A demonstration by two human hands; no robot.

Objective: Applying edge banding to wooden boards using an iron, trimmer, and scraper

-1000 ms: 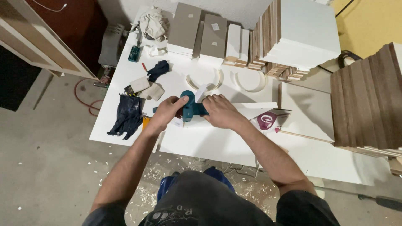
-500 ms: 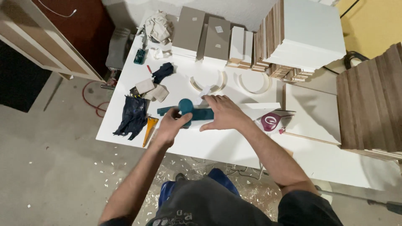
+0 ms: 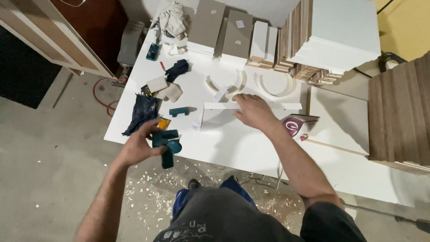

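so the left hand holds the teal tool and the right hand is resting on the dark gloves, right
Not quite. The head view shows the left hand holding the teal tool, but the right hand rests on the white board; the dark gloves lie untouched.

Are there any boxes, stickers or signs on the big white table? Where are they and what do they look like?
Maroon packet: flat, with a white round logo, lying on the table just right of the right hand.
Small white stickers: one on each of the two grey boards at the table's far edge.
Paper slip: small, white, left of the white panel.
No screens or signs show.
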